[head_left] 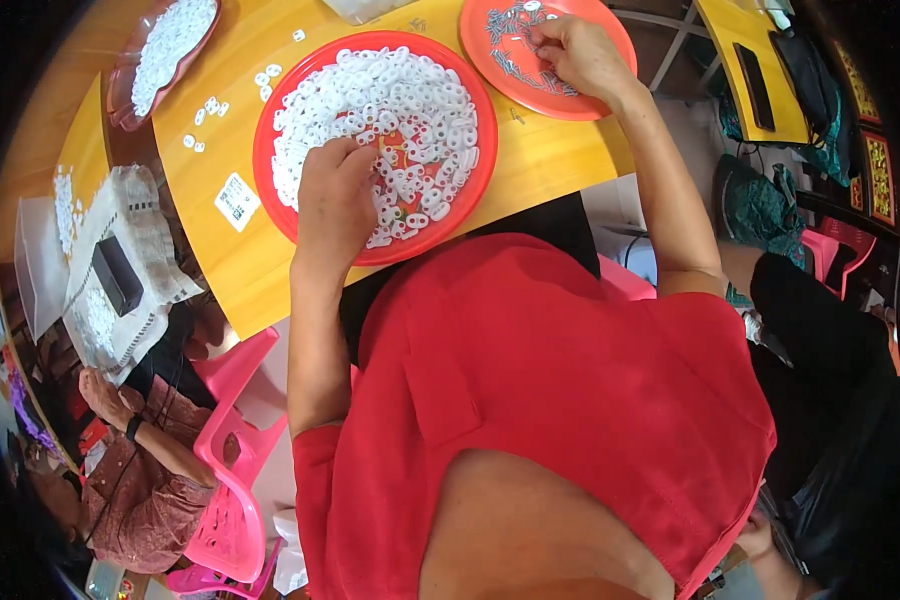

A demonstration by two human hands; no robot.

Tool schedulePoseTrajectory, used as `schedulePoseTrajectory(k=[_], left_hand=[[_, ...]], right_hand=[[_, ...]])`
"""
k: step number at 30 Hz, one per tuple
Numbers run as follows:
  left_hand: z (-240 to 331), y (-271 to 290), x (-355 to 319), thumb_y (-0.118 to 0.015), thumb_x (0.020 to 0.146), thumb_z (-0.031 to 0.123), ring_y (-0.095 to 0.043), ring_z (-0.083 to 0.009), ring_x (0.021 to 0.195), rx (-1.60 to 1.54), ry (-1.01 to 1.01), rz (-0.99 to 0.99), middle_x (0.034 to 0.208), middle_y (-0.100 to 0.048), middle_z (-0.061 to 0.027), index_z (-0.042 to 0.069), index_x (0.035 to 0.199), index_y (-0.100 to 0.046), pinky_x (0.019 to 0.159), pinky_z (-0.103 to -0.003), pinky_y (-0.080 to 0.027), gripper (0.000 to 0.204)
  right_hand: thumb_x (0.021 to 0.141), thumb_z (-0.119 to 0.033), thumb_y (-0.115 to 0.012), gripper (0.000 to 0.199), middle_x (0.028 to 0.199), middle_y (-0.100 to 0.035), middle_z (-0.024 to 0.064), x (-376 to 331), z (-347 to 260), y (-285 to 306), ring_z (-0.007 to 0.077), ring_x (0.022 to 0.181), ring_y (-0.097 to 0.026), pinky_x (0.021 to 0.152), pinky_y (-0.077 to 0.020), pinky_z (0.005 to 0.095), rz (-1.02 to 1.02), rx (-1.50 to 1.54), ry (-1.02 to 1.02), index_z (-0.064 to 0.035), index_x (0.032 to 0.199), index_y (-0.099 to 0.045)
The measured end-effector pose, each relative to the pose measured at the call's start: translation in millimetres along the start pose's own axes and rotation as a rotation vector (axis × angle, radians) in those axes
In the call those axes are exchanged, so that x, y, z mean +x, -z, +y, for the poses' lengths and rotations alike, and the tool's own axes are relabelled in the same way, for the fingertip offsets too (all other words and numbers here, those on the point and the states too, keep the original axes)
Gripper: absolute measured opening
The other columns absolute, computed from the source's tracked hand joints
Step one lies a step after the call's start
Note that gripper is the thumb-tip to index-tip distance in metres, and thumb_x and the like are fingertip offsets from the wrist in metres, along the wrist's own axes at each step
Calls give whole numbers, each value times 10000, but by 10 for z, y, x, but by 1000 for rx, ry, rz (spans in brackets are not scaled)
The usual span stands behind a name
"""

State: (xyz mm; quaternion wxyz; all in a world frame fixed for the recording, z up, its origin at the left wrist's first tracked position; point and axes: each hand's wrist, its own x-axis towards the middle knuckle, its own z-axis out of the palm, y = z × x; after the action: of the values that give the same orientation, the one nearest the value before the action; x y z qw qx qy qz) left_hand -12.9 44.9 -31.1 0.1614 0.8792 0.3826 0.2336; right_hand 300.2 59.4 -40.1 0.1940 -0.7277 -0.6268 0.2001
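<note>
White pieces [395, 85] heap the red tray [487, 140], left hand [336, 208] among them; grey bits [510, 68] strew the orange plate [598, 12], right hand [588, 58] above. Whether fingers [553, 33] grasp anything, I cannot tell.

Tabletop [550, 160]: yellow
Near edge: 1 round red tray [487, 140]
Right edge: 1 round orange plate [478, 50]
Left edge: 1 white label [238, 202], loose white pieces [212, 105]
</note>
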Motion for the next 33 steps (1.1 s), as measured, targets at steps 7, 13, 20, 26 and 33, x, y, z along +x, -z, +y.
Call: schedulePoseTrajectory(k=[7, 13, 20, 26, 33], left_hand=[[24, 31, -14, -612, 641, -31, -530, -289, 866, -8, 50, -7, 909, -569, -129, 24, 897, -603, 733, -347, -439, 262], [-7, -11, -18, -572, 633, -70, -517, -292, 784, -51, -7, 66, 827, -556, -122, 5, 825, -591, 677, -355, -431, 207], [-11, -26, -13, -571, 643, -69, -519, -296, 773, -62, -35, 139, 812, -557, -128, 4, 794, -572, 669, -356, -432, 168], [-4, -39, -44, -590, 637, -67, -521, -292, 784, -106, -78, 259, 810, -549, -127, 0, 806, -551, 670, -355, -431, 186], [24, -5, -98, -598, 644, -63, -525, -282, 780, -133, -31, 261, 803, -545, -125, 1, 803, -553, 662, -350, -429, 177]], right_hand=[[740, -29, -550, 163, 819, -598, 170, 58, -10, -27, 283, 756, -591, 678, -453, 345, -11, -115, 143, -14, 894, -602], [702, 25, -491, 129, 808, -553, 218, 32, -95, -58, 353, 780, -540, 705, -433, 401, 23, -548, 390, 51, 812, -553], [706, 3, -494, 227, 840, -562, 237, -110, -180, -87, 369, 802, -555, 699, -451, 432, 99, -530, 309, 32, 931, -505], [705, 2, -502, 178, 832, -566, 212, -209, -300, -157, 362, 793, -550, 676, -450, 419, 209, -376, 263, -5, 880, -536], [693, -66, -537, 144, 763, -576, 130, -241, -277, -177, 301, 745, -573, 639, -471, 393, 303, -357, 366, -100, 809, -616]])
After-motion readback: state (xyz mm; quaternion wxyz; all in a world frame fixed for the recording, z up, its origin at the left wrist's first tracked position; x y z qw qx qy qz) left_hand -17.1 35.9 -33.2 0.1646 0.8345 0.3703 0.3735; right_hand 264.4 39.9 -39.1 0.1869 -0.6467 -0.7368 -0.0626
